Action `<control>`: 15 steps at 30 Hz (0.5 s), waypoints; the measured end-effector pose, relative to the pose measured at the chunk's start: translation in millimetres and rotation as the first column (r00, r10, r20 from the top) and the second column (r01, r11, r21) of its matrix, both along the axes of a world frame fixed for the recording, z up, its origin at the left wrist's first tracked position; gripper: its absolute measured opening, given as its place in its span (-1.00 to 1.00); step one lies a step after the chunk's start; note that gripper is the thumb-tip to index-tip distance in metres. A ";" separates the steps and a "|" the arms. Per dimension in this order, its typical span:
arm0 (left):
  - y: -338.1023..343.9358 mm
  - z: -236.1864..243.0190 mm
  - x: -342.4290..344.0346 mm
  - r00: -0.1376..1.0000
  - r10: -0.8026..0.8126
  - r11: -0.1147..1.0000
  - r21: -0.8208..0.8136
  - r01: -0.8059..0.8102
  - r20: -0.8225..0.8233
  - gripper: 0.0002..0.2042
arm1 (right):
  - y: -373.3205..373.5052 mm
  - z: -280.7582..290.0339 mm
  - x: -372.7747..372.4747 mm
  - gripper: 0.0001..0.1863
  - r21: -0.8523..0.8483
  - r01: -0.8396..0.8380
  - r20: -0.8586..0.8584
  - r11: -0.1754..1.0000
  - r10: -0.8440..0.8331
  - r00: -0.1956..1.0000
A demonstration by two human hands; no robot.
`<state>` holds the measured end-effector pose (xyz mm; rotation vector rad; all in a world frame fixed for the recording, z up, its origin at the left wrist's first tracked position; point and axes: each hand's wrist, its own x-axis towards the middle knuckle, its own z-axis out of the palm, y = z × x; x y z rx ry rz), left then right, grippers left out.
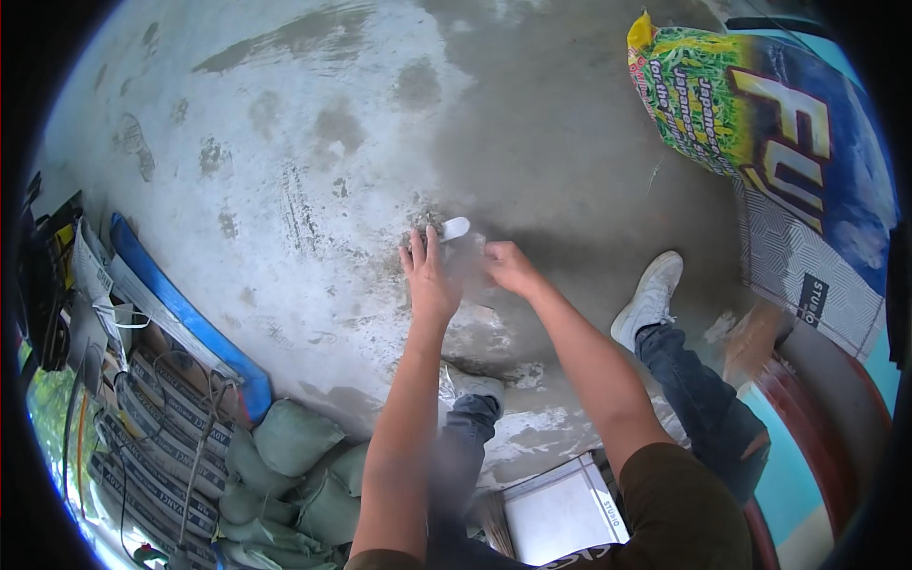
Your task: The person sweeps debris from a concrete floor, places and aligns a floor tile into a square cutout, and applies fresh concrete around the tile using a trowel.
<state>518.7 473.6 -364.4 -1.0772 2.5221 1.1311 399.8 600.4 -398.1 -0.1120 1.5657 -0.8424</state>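
My left hand [427,275] rests on the stained concrete floor [266,218] near the middle, fingers spread, beside a small white oblong piece [456,228] and a rough grey patch. Just to its right, my right hand [508,266] has its fingers curled closed; a hazy blur covers the area at its fingertips, so I cannot make out what they hold.
My shoes [646,294] stand either side below. Green sacks [294,437], striped stacked packs [161,446] and a long blue item [190,313] line the left. A colourful bag [788,142] lies over a patterned carton [779,256] at right. A white box [560,513] sits behind me.
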 end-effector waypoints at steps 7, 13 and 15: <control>-1.3 60.7 -9.2 0.999 0.001 0.997 -0.074 -0.004 -0.042 -0.40 | -17.0 56.8 0.3 -0.77 0.010 0.175 0.237 0.984 -0.172 0.956; 21.1 211.3 -55.7 0.997 -0.081 0.986 -0.142 0.082 0.017 -0.29 | 17.3 176.7 -25.4 -0.76 -0.105 0.309 0.354 0.945 -0.255 0.900; 35.0 263.1 -73.0 0.992 -0.112 0.980 -0.162 0.119 0.048 -0.32 | 34.1 228.7 -38.3 -0.75 -0.119 0.325 0.344 0.938 -0.268 0.900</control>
